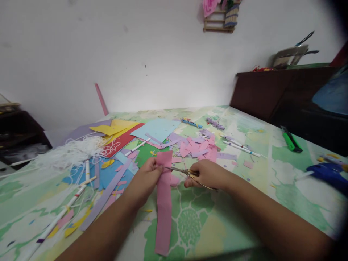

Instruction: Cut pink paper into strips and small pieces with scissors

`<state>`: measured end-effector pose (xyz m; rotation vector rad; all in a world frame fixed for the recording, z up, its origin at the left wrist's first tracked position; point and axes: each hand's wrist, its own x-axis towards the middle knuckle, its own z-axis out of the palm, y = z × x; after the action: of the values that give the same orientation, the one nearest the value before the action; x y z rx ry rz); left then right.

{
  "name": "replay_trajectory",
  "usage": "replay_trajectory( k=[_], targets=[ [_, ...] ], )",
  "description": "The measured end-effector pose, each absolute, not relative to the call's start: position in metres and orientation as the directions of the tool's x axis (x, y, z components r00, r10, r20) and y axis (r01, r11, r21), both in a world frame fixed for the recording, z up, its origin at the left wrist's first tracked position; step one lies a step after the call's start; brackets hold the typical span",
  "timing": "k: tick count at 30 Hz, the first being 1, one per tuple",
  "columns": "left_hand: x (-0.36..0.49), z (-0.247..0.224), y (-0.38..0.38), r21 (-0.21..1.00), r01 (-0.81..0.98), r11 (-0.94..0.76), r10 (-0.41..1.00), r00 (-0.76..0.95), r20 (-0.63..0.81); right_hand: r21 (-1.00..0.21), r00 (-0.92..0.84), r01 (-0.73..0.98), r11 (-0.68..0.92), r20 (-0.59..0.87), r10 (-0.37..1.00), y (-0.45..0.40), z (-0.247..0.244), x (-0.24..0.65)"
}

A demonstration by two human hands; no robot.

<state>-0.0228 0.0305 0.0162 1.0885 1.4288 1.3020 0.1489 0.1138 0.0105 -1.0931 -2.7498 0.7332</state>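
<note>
A long pink paper strip [164, 214] hangs down over the table at the centre of the view. My left hand [148, 177] pinches it near its upper end, thumb in front. My right hand [208, 174] grips a pair of scissors [187, 172] with gold-coloured handles. Their blades point left and reach across the strip, with the tip close to my left thumb. Beyond my hands lies a pile of pink and purple paper scraps [198, 146].
White string [73, 156] is heaped at left beside blue, red and yellow sheets. A light blue sheet [156, 128] lies behind. White sticks, a green cutter [292, 141] and a blue tool [327, 175] are on the floral-covered table. A dark cabinet [258, 90] stands back right.
</note>
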Motion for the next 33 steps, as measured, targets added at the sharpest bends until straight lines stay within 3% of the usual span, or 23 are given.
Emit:
replay_trajectory(
  k=[7,15,24,33],
  targets=[
    [-0.017,0.023,0.026,0.989,0.047,0.139,0.968,-0.218,-0.126,-0.435,-0.731,0.633,0.641,-0.063,0.679,0.115,0.014,0.153],
    [-0.024,0.019,0.028,0.984,0.122,0.129,0.981,-0.160,-0.109,-0.454,-0.767,0.599,0.660,-0.086,0.636,0.118,0.012,0.153],
    [-0.027,0.017,0.028,0.981,0.181,0.072,0.966,-0.258,-0.024,-0.459,-0.747,0.627,0.629,-0.126,0.653,0.115,0.019,0.154],
    [-0.029,0.017,0.028,0.989,0.148,0.027,0.957,-0.288,0.017,-0.461,-0.801,0.569,0.681,-0.123,0.586,0.108,0.018,0.155]
  ],
)
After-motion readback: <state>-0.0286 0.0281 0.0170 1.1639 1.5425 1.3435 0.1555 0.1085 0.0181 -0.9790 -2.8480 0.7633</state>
